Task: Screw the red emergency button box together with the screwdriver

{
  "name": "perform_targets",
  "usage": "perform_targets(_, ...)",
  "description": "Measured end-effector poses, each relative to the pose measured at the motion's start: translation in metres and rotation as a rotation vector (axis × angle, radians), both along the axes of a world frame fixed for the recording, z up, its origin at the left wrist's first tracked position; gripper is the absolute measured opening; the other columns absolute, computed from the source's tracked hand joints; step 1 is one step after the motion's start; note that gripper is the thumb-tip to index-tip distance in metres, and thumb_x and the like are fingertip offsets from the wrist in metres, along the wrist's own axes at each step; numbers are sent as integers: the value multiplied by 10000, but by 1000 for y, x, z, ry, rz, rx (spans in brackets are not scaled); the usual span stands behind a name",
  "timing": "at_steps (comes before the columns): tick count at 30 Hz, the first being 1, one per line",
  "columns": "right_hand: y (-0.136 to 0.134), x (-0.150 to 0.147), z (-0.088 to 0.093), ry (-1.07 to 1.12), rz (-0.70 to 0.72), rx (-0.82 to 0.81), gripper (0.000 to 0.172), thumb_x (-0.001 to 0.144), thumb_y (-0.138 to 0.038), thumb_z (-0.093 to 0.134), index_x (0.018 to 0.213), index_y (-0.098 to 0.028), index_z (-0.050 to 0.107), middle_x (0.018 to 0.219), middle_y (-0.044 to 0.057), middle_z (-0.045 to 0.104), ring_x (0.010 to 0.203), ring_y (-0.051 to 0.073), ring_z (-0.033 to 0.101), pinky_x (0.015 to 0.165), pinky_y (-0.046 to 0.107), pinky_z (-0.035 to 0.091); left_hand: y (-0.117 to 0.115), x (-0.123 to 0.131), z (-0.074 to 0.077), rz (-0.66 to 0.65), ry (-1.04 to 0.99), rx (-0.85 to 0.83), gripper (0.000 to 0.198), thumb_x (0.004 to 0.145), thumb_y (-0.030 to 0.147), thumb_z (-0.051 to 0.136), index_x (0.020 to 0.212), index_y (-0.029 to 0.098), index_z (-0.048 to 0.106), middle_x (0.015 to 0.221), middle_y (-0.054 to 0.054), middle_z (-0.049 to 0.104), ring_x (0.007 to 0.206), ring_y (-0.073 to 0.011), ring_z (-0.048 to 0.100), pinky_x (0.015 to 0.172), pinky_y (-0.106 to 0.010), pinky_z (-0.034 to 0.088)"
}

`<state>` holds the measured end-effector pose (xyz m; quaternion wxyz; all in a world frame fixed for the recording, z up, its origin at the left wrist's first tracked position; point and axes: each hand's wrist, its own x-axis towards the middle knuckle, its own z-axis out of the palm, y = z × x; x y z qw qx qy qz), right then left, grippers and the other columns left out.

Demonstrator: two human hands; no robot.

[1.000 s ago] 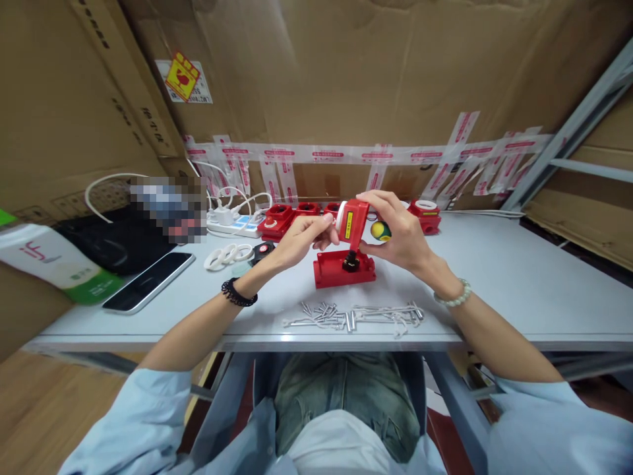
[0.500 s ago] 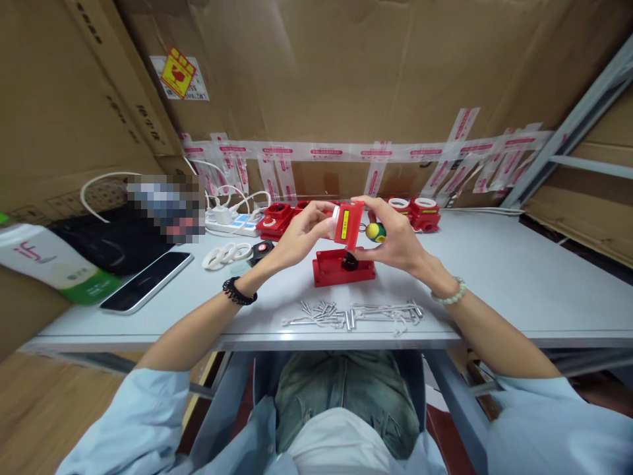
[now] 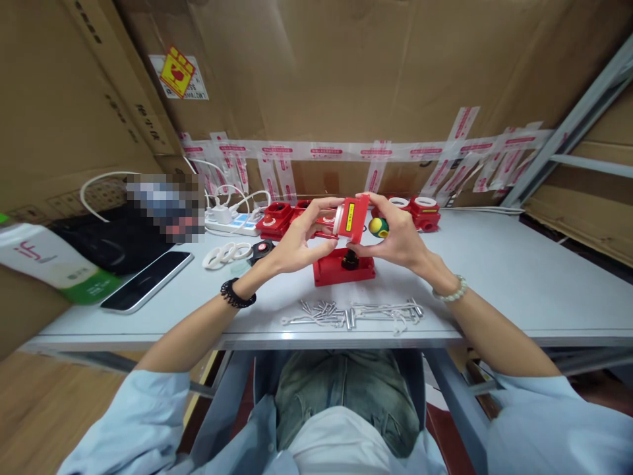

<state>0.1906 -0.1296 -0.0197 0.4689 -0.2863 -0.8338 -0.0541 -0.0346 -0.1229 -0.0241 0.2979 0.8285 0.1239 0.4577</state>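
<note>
My right hand (image 3: pixel 398 231) grips a red box-shaped housing (image 3: pixel 357 218) with a yellow label, thumb below and fingers above, tilted over the table. A white ring (image 3: pixel 339 220) sits on its left-facing side. My left hand (image 3: pixel 304 237) is spread around that ring, thumb and fingers apart; whether its fingertips touch is unclear. A rounded green-and-yellow piece (image 3: pixel 379 227) shows beside my right palm; how it is attached is hidden. Below lies a red rectangular base (image 3: pixel 329 269) bearing a black knob-like part (image 3: pixel 351 259). Metal screws and pins (image 3: pixel 321 313) are strewn near the table's front edge.
Behind my hands stand other red housings (image 3: pixel 425 214) and a white power strip (image 3: pixel 237 222). Loose white rings (image 3: pixel 227 255), a black part (image 3: pixel 262 249), a phone (image 3: pixel 148 284) and a white-green tube (image 3: pixel 59 264) lie left. Cardboard (image 3: pixel 316 79) walls the back.
My left hand's fingers have spread apart from around the white ring, which now shows more fully. The red housing has shifted slightly right and up in my right hand.
</note>
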Motion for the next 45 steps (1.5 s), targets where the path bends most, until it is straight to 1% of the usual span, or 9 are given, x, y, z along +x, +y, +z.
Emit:
perform_targets(6,-3,-1,2,39,17,-38,731,660,-378,795,1302,-195,497,1264,116,660,1120,277,666,980,454,558,2,-2,1,52,42,-162,575,870,391,665,1376,193,477,1200,-116,631,1021,-203,634,883,-354,535)
perform_targets(11,-3,0,3,55,-6,-29,725,661,-367,787,1303,-202,493,1284,116,648,1131,277,662,978,458,562,0,0,2,134,49,-262,388,892,477,618,1085,141,618,985,-83,679,868,-163,637,777,-308,528)
perform_targets(14,-3,0,2,41,10,-36,737,661,-362,789,1313,-200,487,1276,114,654,1113,273,670,962,450,570,1,1,1,229,64,-244,416,907,560,553,879,148,606,880,-58,660,785,-147,605,745,-310,515)
perform_targets(18,-2,-2,0,12,20,-3,726,662,-366,791,1300,-179,500,1267,127,659,1121,275,666,961,441,570,3,1,-2,284,0,-208,413,923,553,524,1060,166,565,1081,-86,635,954,-182,612,815,-334,531)
perform_targets(25,-2,-2,-1,16,-12,3,739,662,-389,789,1308,-187,490,1253,125,664,1104,276,668,961,451,563,0,2,2,47,-42,-131,527,856,432,666,1308,230,484,1353,-115,547,1157,-225,583,928,-357,536)
perform_targets(31,-2,0,1,-41,-6,16,719,687,-357,768,1330,-217,478,1256,101,654,1088,268,657,922,450,573,6,2,-3,168,-69,-310,469,797,477,700,1125,165,577,982,-62,655,855,-158,633,779,-306,546)
perform_targets(36,1,1,0,-146,0,115,670,734,-274,732,1347,-261,463,1349,87,592,1241,283,575,1023,494,522,18,-1,1,239,-143,-491,518,890,628,391,818,169,620,665,-27,578,527,-122,493,535,-289,453)
perform_targets(40,3,4,2,-76,28,155,703,719,-282,746,1353,-238,445,1312,99,603,1219,286,589,1011,481,530,2,-7,12,309,-58,-289,372,846,518,539,919,162,622,775,-36,630,627,-134,531,587,-277,449)
perform_targets(45,3,7,4,14,-35,67,711,713,-334,740,1348,-233,434,1338,107,587,1219,306,593,990,485,539,-40,-30,9,350,437,-11,338,848,464,598,1017,172,617,953,-61,672,789,-177,579,730,-311,473)
